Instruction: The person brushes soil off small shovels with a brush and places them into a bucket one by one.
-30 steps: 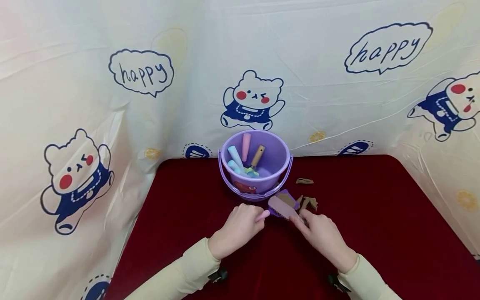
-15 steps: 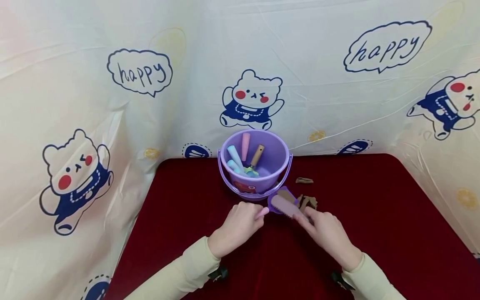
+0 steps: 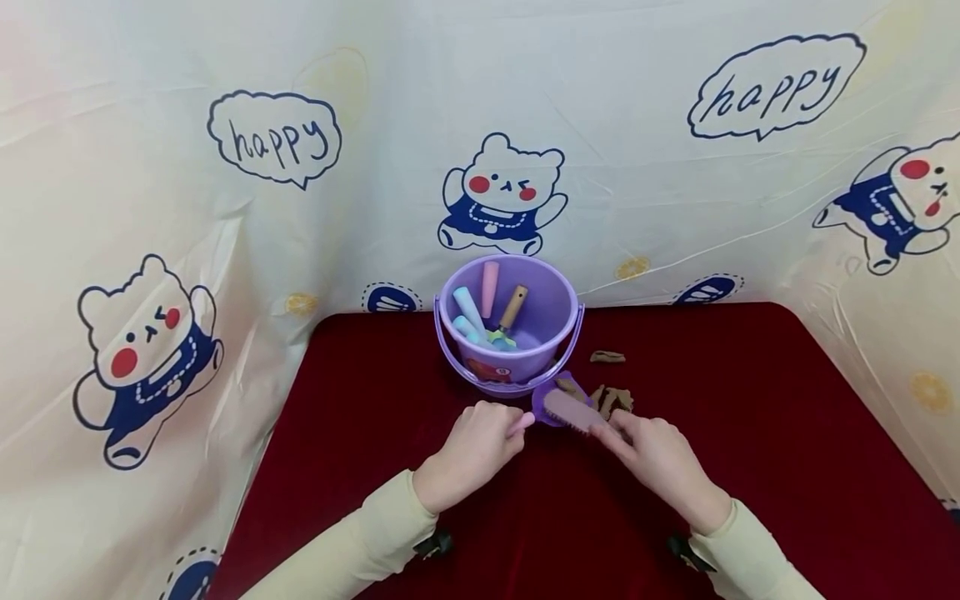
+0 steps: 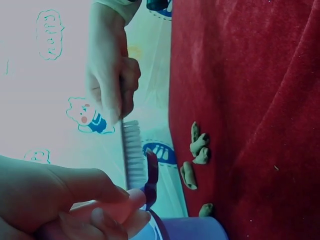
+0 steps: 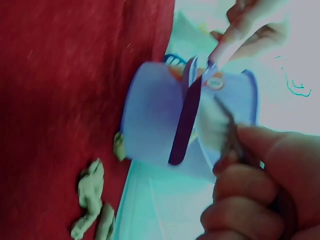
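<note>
My left hand grips the pink handle of a small purple shovel, whose blade is beside the bucket. Some brown material shows on that blade. My right hand grips a brush with a pale back, its bristles facing down and overlapping the shovel in the head view. In the left wrist view the pale bristles stand just above the blade. The right wrist view has the shovel blade edge-on, in front of the bucket, with the brush blurred close beside it.
A purple bucket holds pink, blue and wooden-handled tools. Several brown, crumpled clay-like pieces lie right of the shovel, with another brown piece farther back. A dark red cloth covers the table; patterned curtains surround it.
The brush has shifted a little to the right over the shovel, and its angle has varied slightly. Less brown shows on the blade. My left hand has barely moved.
</note>
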`<state>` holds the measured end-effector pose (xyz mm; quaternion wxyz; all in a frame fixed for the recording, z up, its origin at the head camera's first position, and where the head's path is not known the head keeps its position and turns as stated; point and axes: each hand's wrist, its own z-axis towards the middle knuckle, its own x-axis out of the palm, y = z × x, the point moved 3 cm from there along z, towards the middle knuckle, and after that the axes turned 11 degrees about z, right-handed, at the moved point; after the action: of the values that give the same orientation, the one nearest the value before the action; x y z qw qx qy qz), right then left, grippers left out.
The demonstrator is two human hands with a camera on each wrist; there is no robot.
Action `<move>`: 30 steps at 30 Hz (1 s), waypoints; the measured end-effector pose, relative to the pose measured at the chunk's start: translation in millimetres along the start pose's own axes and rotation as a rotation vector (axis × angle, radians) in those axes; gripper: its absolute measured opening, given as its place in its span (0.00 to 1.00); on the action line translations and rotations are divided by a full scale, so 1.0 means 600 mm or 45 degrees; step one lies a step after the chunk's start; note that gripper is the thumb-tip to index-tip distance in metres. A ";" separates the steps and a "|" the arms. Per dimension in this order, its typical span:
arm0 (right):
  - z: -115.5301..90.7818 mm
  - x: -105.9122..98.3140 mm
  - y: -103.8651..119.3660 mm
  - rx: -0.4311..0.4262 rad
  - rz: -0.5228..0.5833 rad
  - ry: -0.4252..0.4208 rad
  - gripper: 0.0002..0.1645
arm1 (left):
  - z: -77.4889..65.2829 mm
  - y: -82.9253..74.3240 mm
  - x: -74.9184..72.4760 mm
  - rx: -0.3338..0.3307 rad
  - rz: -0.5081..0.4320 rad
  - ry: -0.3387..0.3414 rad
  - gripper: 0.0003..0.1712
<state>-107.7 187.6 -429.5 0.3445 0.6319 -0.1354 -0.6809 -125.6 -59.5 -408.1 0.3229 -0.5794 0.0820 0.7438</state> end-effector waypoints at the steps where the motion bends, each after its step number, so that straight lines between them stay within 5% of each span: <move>1: 0.001 0.001 0.002 -0.018 0.011 0.017 0.23 | 0.001 0.000 -0.001 0.007 0.001 -0.012 0.31; 7: 0.006 -0.003 0.000 0.015 -0.032 0.019 0.24 | -0.001 0.003 -0.003 0.029 0.016 -0.070 0.30; 12: 0.004 -0.006 -0.006 0.069 -0.069 -0.039 0.21 | -0.006 0.004 0.002 0.002 0.010 -0.032 0.30; 20: 0.003 0.002 0.008 -0.057 -0.024 0.004 0.23 | -0.004 0.004 -0.004 -0.004 -0.033 -0.039 0.30; 30: 0.007 -0.003 0.001 0.050 -0.057 -0.029 0.20 | -0.006 0.002 0.000 -0.037 -0.068 0.001 0.30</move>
<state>-111.5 187.0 -427.1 0.3153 0.6337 -0.1384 -0.6927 -123.5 -62.4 -409.5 0.3343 -0.5862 0.0557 0.7359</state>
